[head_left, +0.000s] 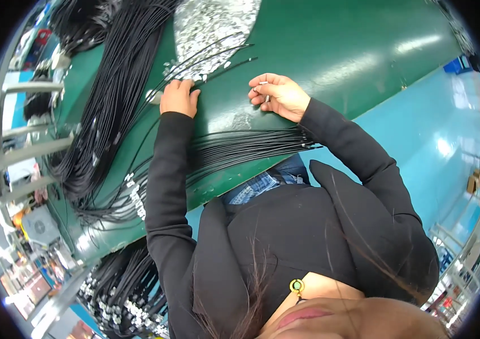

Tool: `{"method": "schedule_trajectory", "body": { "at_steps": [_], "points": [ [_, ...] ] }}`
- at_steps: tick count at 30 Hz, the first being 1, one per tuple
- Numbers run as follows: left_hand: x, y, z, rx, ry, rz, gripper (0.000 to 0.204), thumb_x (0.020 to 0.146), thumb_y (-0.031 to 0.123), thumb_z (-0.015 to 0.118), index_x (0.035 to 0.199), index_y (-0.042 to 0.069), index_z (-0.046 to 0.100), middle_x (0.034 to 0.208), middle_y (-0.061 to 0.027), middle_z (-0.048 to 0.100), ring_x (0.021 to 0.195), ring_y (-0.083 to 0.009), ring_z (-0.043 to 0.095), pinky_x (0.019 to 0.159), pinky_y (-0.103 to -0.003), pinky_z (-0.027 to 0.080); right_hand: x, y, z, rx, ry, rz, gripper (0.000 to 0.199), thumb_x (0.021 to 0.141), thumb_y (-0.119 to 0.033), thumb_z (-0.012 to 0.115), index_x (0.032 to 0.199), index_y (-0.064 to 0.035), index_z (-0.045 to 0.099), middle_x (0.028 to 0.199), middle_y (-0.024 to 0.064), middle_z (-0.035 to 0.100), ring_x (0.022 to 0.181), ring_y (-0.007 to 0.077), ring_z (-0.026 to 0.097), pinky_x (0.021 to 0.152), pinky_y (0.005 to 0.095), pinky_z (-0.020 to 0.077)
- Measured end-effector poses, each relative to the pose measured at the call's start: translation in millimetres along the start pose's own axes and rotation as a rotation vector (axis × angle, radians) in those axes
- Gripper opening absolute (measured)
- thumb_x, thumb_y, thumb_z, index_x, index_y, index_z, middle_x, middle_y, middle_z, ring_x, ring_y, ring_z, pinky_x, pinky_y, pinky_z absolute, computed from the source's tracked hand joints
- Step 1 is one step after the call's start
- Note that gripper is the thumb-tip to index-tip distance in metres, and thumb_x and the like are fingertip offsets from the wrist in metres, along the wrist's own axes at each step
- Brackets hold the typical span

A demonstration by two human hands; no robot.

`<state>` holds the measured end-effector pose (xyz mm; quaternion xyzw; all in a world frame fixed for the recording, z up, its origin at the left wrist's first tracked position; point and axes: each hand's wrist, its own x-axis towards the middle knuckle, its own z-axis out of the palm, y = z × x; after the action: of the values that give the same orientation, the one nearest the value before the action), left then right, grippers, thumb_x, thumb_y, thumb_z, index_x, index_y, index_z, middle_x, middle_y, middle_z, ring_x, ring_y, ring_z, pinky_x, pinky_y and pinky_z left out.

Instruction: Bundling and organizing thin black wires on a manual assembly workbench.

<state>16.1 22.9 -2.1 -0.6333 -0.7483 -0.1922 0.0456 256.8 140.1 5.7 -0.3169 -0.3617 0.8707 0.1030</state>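
Note:
My left hand (179,98) rests on the green table with bent fingers over the black cables (220,70). One cable's free end sticks out past its fingertips, though the grip itself is partly hidden. Farther right, my right hand (280,96) is raised with curled fingers around small silvery-white pieces (265,93), too small to name more exactly. Just beyond the left hand lies a clear bag (217,28) full of similar small shiny pieces, a few of them loose at its mouth. A flat bundle of black cables (240,144) stretches along the table's near edge, below both hands.
A thick bundle of long black cables (113,85) covers the left of the green table (330,34). Metal rails (25,155) stand along the left side. More cables with pale ends (124,294) hang below the near left edge, close to a grey box-shaped device (42,226).

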Motion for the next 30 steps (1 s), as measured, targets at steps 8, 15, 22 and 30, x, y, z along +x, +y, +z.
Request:
{"method": "schedule_trajectory", "body": {
  "at_steps": [8, 15, 22, 30],
  "points": [
    [1, 54, 11, -0.160, -0.065, 0.064, 0.008, 0.075, 0.011, 0.064, 0.080, 0.006, 0.059, 0.078, -0.0104, 0.055, 0.074, -0.0291, 0.055, 0.064, -0.037, 0.045, -11, -9, -28, 0.217, 0.080, -0.103, 0.014, 0.089, -0.011, 0.055, 0.101, -0.0033, 0.054, 0.090, 0.0061, 0.059, 0.075, 0.0129, 0.058, 0.065, 0.0261, 0.0485],
    [21, 91, 29, -0.185, 0.086, 0.106, 0.007, 0.076, 0.005, 0.062, 0.083, 0.006, 0.060, 0.078, -0.0096, 0.055, 0.071, -0.0258, 0.055, 0.062, -0.035, 0.046, -19, -9, -41, 0.150, 0.133, -0.175, 0.012, 0.089, -0.010, 0.054, 0.099, -0.0023, 0.055, 0.086, 0.0037, 0.057, 0.074, 0.0114, 0.056, 0.066, 0.0251, 0.0489],
    [17, 109, 6, -0.426, 0.034, -0.045, 0.010, 0.078, 0.006, 0.064, 0.088, 0.006, 0.063, 0.077, -0.0074, 0.055, 0.061, -0.0194, 0.056, 0.056, -0.030, 0.046, -17, -13, -42, 0.157, 0.096, -0.182, 0.012, 0.089, -0.007, 0.053, 0.099, -0.0009, 0.055, 0.086, 0.0038, 0.056, 0.075, 0.0115, 0.056, 0.067, 0.0257, 0.0498],
    [16, 118, 5, -0.462, 0.082, -0.037, 0.006, 0.078, 0.004, 0.064, 0.085, 0.005, 0.064, 0.076, -0.0074, 0.055, 0.058, -0.0187, 0.055, 0.054, -0.029, 0.046, -19, -14, -42, 0.208, 0.052, -0.187, 0.015, 0.089, -0.005, 0.052, 0.102, 0.0011, 0.055, 0.086, 0.0052, 0.057, 0.076, 0.0131, 0.057, 0.069, 0.0280, 0.0515]
  ]
}}
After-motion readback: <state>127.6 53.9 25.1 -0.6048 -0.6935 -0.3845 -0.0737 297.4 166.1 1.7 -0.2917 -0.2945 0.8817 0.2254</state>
